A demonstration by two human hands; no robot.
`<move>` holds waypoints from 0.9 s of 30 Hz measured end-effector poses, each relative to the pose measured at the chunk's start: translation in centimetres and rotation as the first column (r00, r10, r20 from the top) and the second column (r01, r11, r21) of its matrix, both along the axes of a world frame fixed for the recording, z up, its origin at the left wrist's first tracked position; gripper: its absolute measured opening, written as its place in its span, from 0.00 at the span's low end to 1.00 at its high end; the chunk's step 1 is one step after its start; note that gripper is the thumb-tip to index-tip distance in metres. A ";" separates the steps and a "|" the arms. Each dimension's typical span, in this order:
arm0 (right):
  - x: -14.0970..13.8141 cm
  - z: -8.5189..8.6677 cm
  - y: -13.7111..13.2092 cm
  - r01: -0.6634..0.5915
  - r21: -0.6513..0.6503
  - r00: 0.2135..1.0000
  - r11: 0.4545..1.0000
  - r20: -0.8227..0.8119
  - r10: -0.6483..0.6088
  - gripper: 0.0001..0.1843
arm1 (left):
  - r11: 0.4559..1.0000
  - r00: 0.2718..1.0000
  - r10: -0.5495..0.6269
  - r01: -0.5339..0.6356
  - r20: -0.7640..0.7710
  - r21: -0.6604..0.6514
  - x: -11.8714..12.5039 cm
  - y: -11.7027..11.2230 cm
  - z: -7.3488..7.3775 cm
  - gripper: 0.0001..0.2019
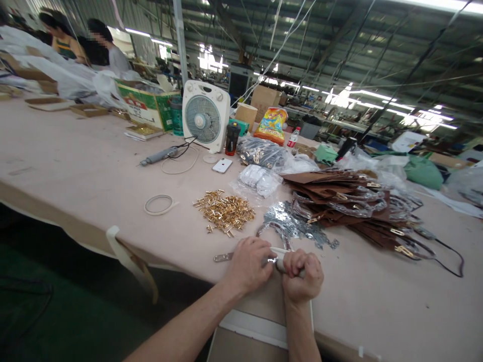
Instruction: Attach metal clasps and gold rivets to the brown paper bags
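Observation:
A tan and white bag panel (260,306) lies at the table's front edge, its plastic-wrapped handle (274,229) looping up beyond my hands. My left hand (251,264) is closed over the panel's upper edge, fingers bent and pressed down. Beside it my right hand (304,275) makes a fist at the same edge; what it grips is mostly hidden. A small shiny metal bit shows between the two hands. Left of my left hand sticks out a flat strap end (223,257). Just past the hands are a pile of gold metal fittings (226,212) and flat grey metal plates (298,226).
Brown bag panels (339,193) with wrapped handles are stacked at right. Farther back stand a white fan (206,116), a dark bottle (232,139) and a phone (222,165). An electric screwdriver (158,156) and a tape roll (158,204) lie left. Co-workers sit at far left.

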State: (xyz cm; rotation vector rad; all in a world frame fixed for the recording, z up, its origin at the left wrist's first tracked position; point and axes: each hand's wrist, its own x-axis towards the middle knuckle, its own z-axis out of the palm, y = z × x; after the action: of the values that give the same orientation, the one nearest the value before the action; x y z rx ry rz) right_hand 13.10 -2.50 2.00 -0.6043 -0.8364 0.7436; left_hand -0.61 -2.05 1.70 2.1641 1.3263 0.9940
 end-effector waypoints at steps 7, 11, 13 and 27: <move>-1.0 -0.6 -0.7 0.101 0.059 0.993 0.993 0.053 -0.105 0.18 | 1.000 1.000 -0.009 0.009 0.029 -0.013 -0.2 0.1 0.0 0.13; -1.8 -0.3 -0.9 0.165 0.077 0.978 0.983 0.113 -0.173 0.19 | 1.000 1.000 -0.014 0.014 0.020 -0.015 -0.3 0.0 0.1 0.12; -2.2 -0.2 -0.9 0.196 0.078 0.967 0.978 0.150 -0.206 0.20 | 1.000 1.000 -0.018 0.018 0.004 -0.015 -0.3 0.0 0.1 0.11; -2.2 0.2 2.1 0.309 -0.184 0.867 0.933 0.458 -0.197 0.25 | 0.999 0.999 -0.043 0.043 -0.033 0.002 -0.5 0.0 0.5 0.08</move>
State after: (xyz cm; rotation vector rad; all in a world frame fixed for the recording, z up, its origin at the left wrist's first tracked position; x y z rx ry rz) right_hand 10.93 -0.40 2.24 -1.1184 -1.0515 0.4761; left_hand -1.16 -2.06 2.24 2.2102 1.2885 0.9488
